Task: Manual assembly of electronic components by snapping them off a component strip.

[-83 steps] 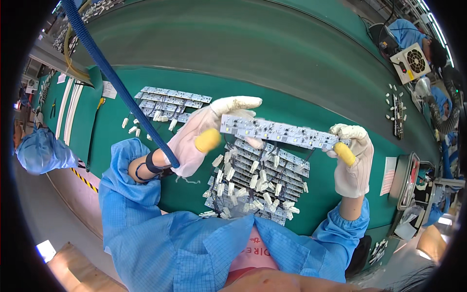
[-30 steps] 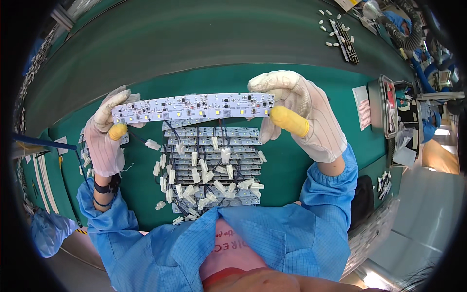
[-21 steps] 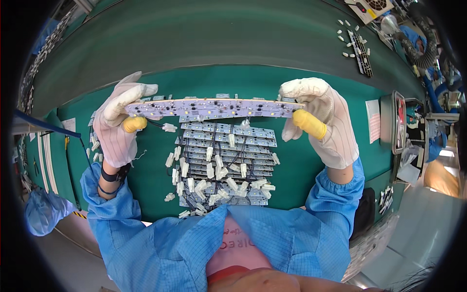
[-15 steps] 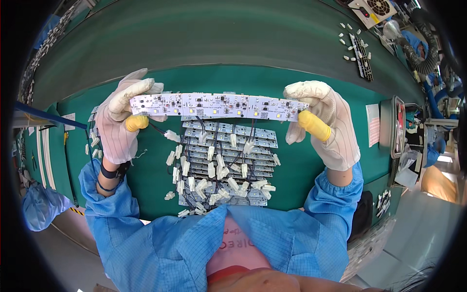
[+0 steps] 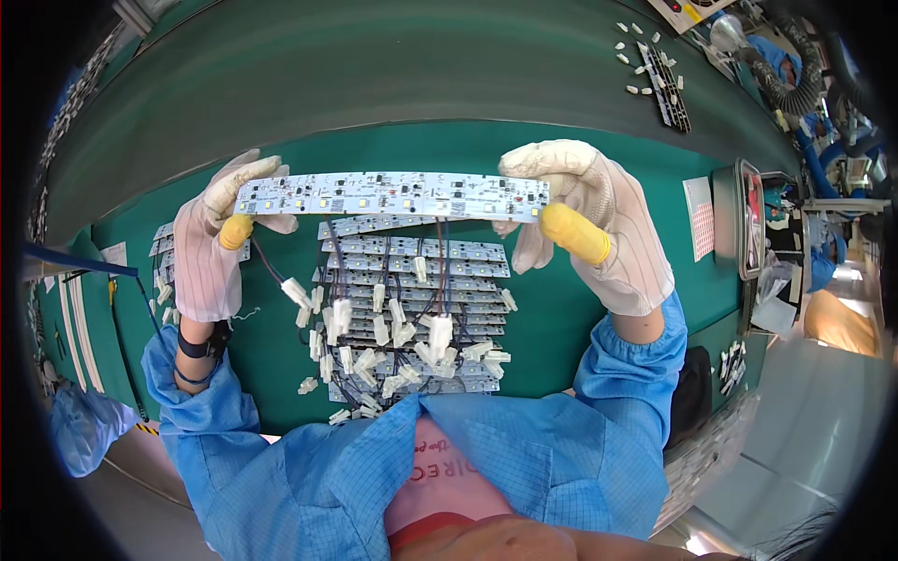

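A long white LED circuit board (image 5: 383,194) is held up level between my two hands, its component side showing. My left hand (image 5: 217,238), in a striped white glove with a yellow thumb cover, pinches its left end. Its right end is gripped by my right hand (image 5: 594,220), gloved likewise, thumb in front and fingers behind. Dark wires hang from the board, ending in white connectors (image 5: 440,335). Below and behind it lies a stack of similar LED boards (image 5: 468,304), overlapping in rows, with many white plugs spread over them.
The green mat (image 5: 561,346) covers the bench. More boards (image 5: 165,252) lie beyond my left hand. At the far right are a dark strip bundle (image 5: 666,89) with white plugs, a printed sheet (image 5: 700,218) and a metal-rimmed tray (image 5: 739,220). A blue cable (image 5: 79,259) crosses at left.
The whole view has shifted slightly, so the bench things sit further left. My hands appear a little closer together on the board, and its wires and plugs have swung to hang differently.
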{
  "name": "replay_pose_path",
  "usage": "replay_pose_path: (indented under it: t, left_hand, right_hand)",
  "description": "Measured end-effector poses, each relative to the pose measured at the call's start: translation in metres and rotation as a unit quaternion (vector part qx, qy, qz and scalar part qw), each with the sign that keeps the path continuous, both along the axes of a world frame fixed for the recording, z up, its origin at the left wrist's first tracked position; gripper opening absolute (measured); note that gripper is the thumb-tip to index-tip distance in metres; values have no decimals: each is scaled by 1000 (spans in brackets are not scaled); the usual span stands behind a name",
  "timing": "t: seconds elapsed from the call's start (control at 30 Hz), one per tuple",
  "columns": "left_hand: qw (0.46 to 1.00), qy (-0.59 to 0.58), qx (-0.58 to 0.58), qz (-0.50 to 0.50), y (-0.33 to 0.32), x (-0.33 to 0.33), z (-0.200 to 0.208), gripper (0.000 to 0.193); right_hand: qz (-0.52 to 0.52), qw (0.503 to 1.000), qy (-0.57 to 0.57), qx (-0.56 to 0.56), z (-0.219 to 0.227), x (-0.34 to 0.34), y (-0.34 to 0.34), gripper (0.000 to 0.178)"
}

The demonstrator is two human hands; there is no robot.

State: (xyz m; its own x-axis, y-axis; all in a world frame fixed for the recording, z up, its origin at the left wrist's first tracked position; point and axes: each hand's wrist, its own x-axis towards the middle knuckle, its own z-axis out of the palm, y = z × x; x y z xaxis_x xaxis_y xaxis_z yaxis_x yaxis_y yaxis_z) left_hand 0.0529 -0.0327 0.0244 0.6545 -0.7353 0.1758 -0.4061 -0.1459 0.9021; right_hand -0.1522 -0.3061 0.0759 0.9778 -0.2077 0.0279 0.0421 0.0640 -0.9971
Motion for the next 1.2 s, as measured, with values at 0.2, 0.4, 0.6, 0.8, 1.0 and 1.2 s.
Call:
replay_pose_path:
  t: [0.2, 0.4, 0.6, 0.8, 1.0, 1.2]
  left_hand:
    - [998, 29, -42, 23, 2, -5, 6, 53]
    - [996, -55, -64, -27, 2, -12, 17, 42]
    - [987, -145, -44, -43, 7, -17, 19, 65]
    - [997, -72, 3, 5, 6, -14, 22, 55]
    - [995, 52, 72, 52, 1, -6, 23, 44]
    - [994, -102, 21, -16, 10, -8, 21, 61]
  right_hand:
    - [-60, 995, 31, -79, 0, 3, 6, 60]
    - [-64, 989, 48, -124, -3, 4, 2, 79]
    - [-86, 986, 57, -133, -17, 9, -4, 66]
    - [-82, 981, 71, -159, -10, 13, 5, 66]
    - [-72, 985, 54, -150, -6, 7, 18, 64]
    - [-77, 977, 67, -187, -8, 15, 5, 58]
